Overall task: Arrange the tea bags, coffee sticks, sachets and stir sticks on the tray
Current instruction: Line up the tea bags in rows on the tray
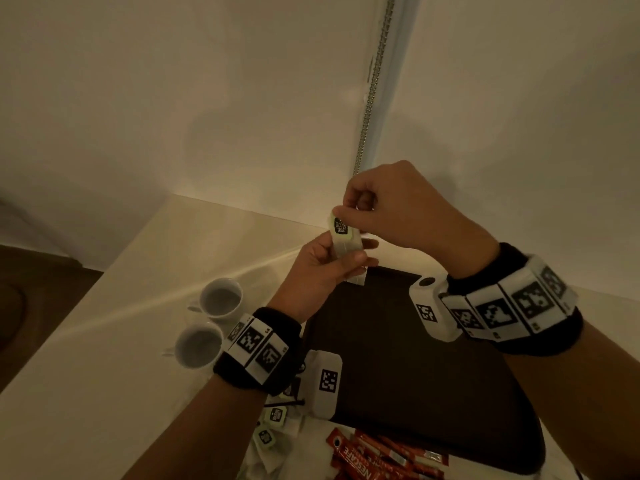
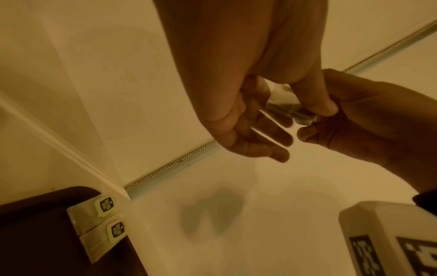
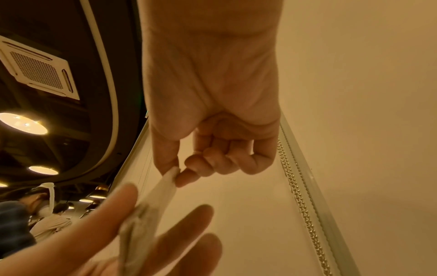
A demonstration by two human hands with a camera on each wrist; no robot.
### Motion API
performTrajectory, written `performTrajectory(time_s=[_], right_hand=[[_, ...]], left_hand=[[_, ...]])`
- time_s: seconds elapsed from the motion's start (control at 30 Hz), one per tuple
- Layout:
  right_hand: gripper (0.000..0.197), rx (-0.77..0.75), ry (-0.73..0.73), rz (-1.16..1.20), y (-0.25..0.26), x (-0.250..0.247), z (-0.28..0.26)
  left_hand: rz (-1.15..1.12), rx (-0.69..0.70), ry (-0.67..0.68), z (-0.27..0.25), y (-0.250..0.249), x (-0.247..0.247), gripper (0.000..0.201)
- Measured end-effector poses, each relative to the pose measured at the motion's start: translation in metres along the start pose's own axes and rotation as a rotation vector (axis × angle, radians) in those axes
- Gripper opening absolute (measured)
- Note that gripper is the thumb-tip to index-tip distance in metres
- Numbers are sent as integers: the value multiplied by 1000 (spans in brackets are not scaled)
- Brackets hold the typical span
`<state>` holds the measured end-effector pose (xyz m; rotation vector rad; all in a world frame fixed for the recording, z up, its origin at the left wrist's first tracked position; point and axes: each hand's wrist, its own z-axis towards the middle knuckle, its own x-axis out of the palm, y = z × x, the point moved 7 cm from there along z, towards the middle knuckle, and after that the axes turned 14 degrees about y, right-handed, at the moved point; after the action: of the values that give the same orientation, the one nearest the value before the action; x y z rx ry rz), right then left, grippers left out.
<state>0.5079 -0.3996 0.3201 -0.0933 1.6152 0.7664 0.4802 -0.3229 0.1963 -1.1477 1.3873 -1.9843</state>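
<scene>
Tea bags (image 1: 346, 242) are held in a small stack above the far-left corner of the dark tray (image 1: 415, 375), pressed between both hands. The left hand (image 1: 322, 268) has its thumb and fingers curled around the lower part of the stack, fingertips pointing toward 3 o'clock. The right hand (image 1: 391, 206) comes down from 1 o'clock and pinches the top edge of the front bag between thumb and forefinger, just above its black printed tag; its other fingers are tucked into the palm.

In the left wrist view, two tea bags on the tray (image 2: 94, 224) lie side by side at the tray's far-left corner, tags overhanging the rim toward the wall.

On the white counter (image 1: 138, 271), loose tea bags (image 1: 273, 424) lie at 7 o'clock from the tray, beside its near-left edge. Red coffee sticks (image 1: 374, 459) are heaped at 6 o'clock, partly on the tray's near rim. Something thin and dark lies among the loose bags; I cannot tell what it is.

Two white cups (image 1: 207, 323) sit at 9 o'clock from the tray, touching or nearly so. A bead chain (image 1: 372, 88) hangs in the wall corner at 12 o'clock.
</scene>
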Motion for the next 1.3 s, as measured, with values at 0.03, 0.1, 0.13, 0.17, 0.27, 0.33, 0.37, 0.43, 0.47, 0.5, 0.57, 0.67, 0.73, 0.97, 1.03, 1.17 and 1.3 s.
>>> performTrajectory(time_s=[0.03,0.1,0.13,0.17,0.27,0.33,0.37,0.43,0.47,0.5,0.57,0.67,0.73,0.97,1.03,1.17,1.3], right_hand=[[17,-3,2,3,0,0,0],[17,-10,4,5,0,0,-1],[17,-9,7,11,-1,1,-1],[16,-8,10,21,-2,2,-1],[17,-30,9,93,-6,3,-2],[16,-58,6,171,-8,2,-4],[15,-65,1,216,-10,2,-5],[10,-62,-22,308,-16,3,-9],[8,-57,-39,354,-19,4,-10],[6,-55,-58,397,-22,5,-11],[5,-63,-93,468,-28,7,-13],[2,-83,-118,506,-32,8,-14],[3,-84,-119,507,-34,8,-15],[4,-59,-98,510,-45,13,-16],[1,-16,-74,522,-60,22,-16],[6,176,60,470,-120,68,-15],[12,409,236,427,-190,139,-20]], left_hand=[[2,1,-4,0,0,0,17],[24,8,0,0,-2,-1,16],[34,13,4,0,-3,-1,17],[38,15,4,0,-3,0,18],[56,38,-29,1,-7,-3,19],[72,84,-81,1,-13,-6,16],[83,116,-115,0,-17,-9,12],[124,165,-176,-1,-26,-13,15],[153,176,-186,-1,-29,-13,17],[187,182,-186,-1,-31,-13,18],[261,175,-178,-1,-30,-12,18],[292,145,-188,-1,-22,-13,19],[276,126,-198,-2,-17,-12,24],[238,44,-203,-3,-1,-11,32],[234,0,-215,-9,4,-17,41],[398,-122,-248,-36,15,-43,20],[486,-223,-215,-75,27,-60,15]])
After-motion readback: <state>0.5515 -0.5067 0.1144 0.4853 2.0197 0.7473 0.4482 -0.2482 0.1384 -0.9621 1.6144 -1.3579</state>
